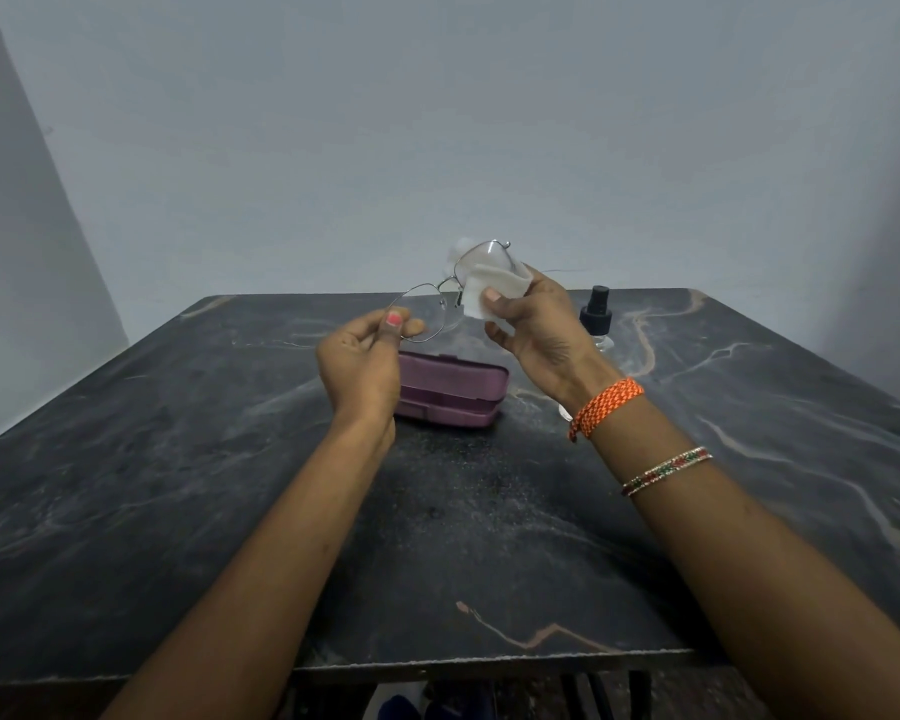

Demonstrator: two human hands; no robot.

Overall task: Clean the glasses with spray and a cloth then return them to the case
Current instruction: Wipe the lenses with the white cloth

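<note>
Thin metal-framed glasses (450,288) are held up above the dark table (178,485). My left hand (359,363) pinches the rim of the left lens between thumb and fingers. My right hand (531,324) pinches a white cloth (492,293) round the right lens, thumb on the near side. Below the hands lies a purple glasses case (453,397), its lid down. A small spray bottle (596,319) with a black pump top stands upright on the table, just right of my right hand.
A plain grey wall rises behind the table's far edge. The table's near edge runs across the bottom of the view, with dark shapes under it. My right forearm carries an orange thread band (606,407) and a beaded bangle (666,470).
</note>
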